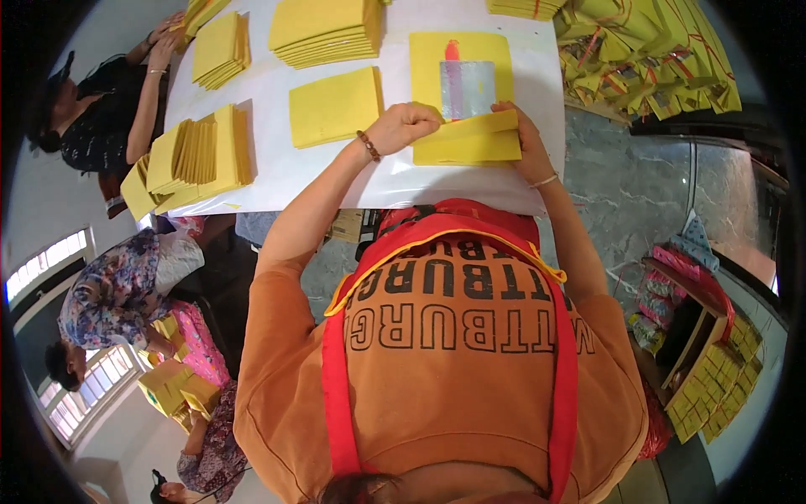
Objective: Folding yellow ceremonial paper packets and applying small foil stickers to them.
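Left hand (407, 128): I see it narrow, the fingers curled and the thumb laid on the paper, holding the upper left edge of a folded yellow flap (468, 146). Right hand (531, 144): it wraps the right end of the same flap and holds it, with fingertips at the upper right corner; part of its grip is hidden from me.

Location: the flap lies near the front edge of a white-covered table (390, 183), overlapping the near end of a yellow sheet (423, 67). I cannot tell whether flap and sheet are one piece. The sheet lies flat and carries a silvery panel (480, 88) with a purple stripe along its left side; a red tip (453, 50) stands above the stripe.

Surroundings: to the left of the left hand, I locate a flat yellow pile (336, 107). Beyond it is a taller yellow stack (326, 34), and farther left a smaller stack (222, 52). A fanned yellow bundle (191, 155) occupies the near left portion of the table. At the far right, yellow pieces with red ties (646, 63) lie heaped together.

Personnel: a co-worker in black (105, 113) stands at the table's left side, hands at another yellow stack (200, 12).
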Demonstrator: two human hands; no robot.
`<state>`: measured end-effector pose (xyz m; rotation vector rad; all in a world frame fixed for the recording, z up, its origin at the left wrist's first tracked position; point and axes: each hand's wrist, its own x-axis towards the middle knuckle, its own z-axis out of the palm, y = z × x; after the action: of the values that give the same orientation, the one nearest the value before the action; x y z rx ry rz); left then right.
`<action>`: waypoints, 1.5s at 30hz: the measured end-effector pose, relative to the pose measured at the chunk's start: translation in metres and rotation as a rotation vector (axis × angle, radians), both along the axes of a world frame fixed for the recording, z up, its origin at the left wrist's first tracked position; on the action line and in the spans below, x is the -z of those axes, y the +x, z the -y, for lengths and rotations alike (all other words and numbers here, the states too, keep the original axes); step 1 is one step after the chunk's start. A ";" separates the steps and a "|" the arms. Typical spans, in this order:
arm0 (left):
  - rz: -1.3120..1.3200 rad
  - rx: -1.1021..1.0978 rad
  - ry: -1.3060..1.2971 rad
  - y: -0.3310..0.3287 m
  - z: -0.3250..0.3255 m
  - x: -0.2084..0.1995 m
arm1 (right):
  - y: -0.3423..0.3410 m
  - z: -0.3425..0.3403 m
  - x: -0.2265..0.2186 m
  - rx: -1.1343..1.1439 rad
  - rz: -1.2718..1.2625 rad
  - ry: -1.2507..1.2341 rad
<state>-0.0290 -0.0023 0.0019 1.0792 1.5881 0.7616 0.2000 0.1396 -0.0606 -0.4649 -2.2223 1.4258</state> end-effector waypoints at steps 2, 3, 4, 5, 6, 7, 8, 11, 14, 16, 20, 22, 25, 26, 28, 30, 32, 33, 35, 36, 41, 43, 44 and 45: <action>-0.099 0.022 0.326 -0.007 0.003 0.022 | -0.001 -0.003 0.002 -0.043 -0.071 0.044; -0.094 0.056 0.342 -0.010 -0.001 0.030 | -0.003 -0.001 0.001 -0.010 -0.063 -0.017; -0.191 0.087 0.318 -0.012 -0.004 0.031 | -0.001 0.001 0.005 0.018 -0.049 -0.082; -0.150 0.064 0.308 -0.012 -0.005 0.034 | -0.002 0.000 0.014 0.051 -0.050 -0.114; -0.165 0.094 0.259 -0.014 -0.004 0.023 | -0.008 0.003 0.023 0.096 -0.046 -0.152; -0.122 0.084 0.263 -0.015 0.000 0.022 | -0.014 0.011 0.021 0.073 -0.075 -0.162; -0.116 0.073 0.242 -0.020 0.005 0.020 | -0.020 0.015 0.018 0.070 -0.076 -0.165; -0.121 0.086 0.207 -0.025 0.015 0.019 | -0.025 0.025 0.016 0.090 -0.087 -0.224; -0.160 0.106 0.200 -0.027 0.020 0.024 | -0.027 0.026 0.016 0.082 -0.029 -0.048; -0.186 0.081 0.261 -0.028 0.020 0.032 | -0.027 0.023 0.021 0.054 -0.056 -0.097; -0.147 0.045 0.230 -0.035 0.021 0.019 | -0.037 0.020 0.015 0.027 -0.127 -0.104; -0.089 0.074 0.177 -0.035 0.016 0.003 | -0.041 0.017 0.017 0.029 -0.128 -0.079; 0.020 0.033 -0.003 -0.033 0.013 -0.007 | -0.039 0.017 0.023 0.041 -0.120 -0.100; 0.016 0.030 -0.035 -0.033 0.011 -0.006 | -0.038 0.015 0.024 0.046 -0.120 -0.101; 0.016 0.021 -0.072 -0.030 0.010 -0.004 | -0.033 0.013 0.026 0.049 -0.067 -0.078; -0.028 0.024 -0.029 -0.028 0.010 -0.005 | -0.032 0.013 0.027 0.044 -0.058 -0.090; -0.065 0.018 -0.011 -0.024 0.010 -0.007 | -0.031 0.011 0.027 0.040 -0.048 -0.102; -0.104 0.013 0.012 -0.022 0.010 -0.007 | -0.030 0.009 0.027 0.025 -0.045 -0.045; -0.145 0.036 0.066 -0.017 0.013 0.000 | -0.030 0.007 0.026 0.009 -0.040 0.012; -0.188 0.059 0.123 -0.014 0.014 0.000 | -0.030 0.008 0.024 0.003 -0.061 -0.002; -0.425 0.171 0.462 0.001 0.014 0.000 | -0.027 0.006 0.023 -0.046 -0.055 -0.050; -0.547 0.220 0.656 0.002 0.015 0.004 | -0.027 0.006 0.022 -0.057 -0.075 -0.170; -0.524 0.191 0.606 0.001 0.015 0.006 | -0.028 0.006 0.022 -0.057 -0.075 -0.169; -0.500 0.162 0.557 -0.001 0.014 0.007 | -0.028 0.006 0.021 -0.038 -0.035 -0.154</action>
<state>-0.0297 -0.0163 -0.0048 1.8961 1.7062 0.8949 0.1716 0.1341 -0.0819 -0.4464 -2.1139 1.6205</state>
